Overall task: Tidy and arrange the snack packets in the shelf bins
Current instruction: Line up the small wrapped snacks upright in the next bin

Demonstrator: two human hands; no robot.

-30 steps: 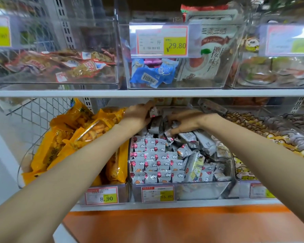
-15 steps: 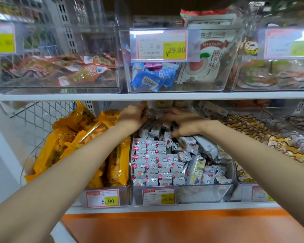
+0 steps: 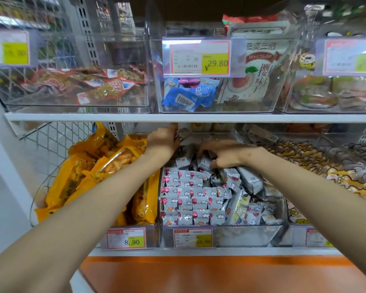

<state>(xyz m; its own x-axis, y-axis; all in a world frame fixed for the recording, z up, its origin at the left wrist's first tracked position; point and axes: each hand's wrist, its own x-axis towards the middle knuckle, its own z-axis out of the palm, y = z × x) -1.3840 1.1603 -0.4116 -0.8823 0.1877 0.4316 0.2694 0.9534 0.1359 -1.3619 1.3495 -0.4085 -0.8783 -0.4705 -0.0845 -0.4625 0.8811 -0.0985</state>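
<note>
Lower shelf (image 3: 199, 251), middle bin (image 3: 247, 235): both hands among the snack packets (image 3: 190, 199).

Nearest, an orange ledge (image 3: 199, 271); behind it the white shelf edge and a price tag (image 3: 193, 237) marked 15.80. Clear bin holds grey-white packets, rowed at near left, jumbled at right. Yellow packets (image 3: 106, 166) fill the bin to the left. Right hand (image 3: 222, 154), grip closed, fingers curled down onto packets at the heap's far middle. Left hand (image 3: 164, 142), grip closed round a packet at the far left. Above, the upper shelf (image 3: 178, 117) carries clear bins, one with blue packets (image 3: 188, 94).
</note>
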